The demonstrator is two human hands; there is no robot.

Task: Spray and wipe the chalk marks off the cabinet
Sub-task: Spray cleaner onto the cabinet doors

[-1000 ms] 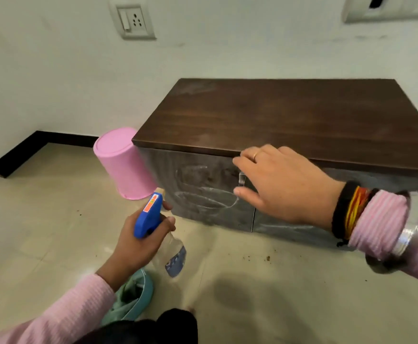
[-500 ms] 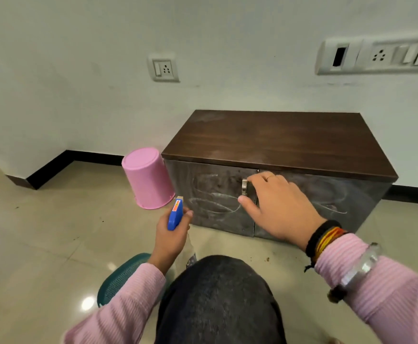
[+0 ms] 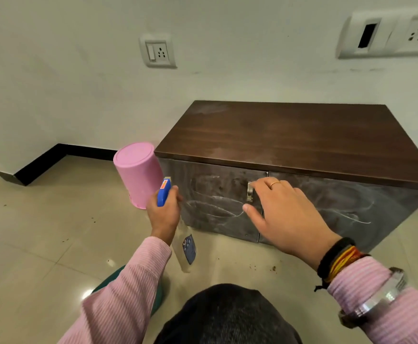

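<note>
A low cabinet (image 3: 290, 135) with a dark wood top stands against the wall. White chalk marks (image 3: 213, 203) loop across its grey left door, and more chalk marks (image 3: 352, 213) cross the right door. My left hand (image 3: 163, 214) grips a spray bottle (image 3: 187, 249) by its blue trigger head, which is level with the left door's left edge. My right hand (image 3: 282, 214) reaches to the metal door handle (image 3: 249, 193); its fingertips hook at the handle and the thumb spreads out below.
An upturned pink bucket (image 3: 138, 172) stands on the floor at the cabinet's left end. A teal object (image 3: 108, 284) lies on the tiles under my left forearm. My dark-clad knee (image 3: 227, 316) fills the bottom centre. Wall sockets (image 3: 158, 52) sit above.
The view has pulled back and up from the cabinet. My left hand has raised the bottle toward the left door. The right hand stays at the handle.
</note>
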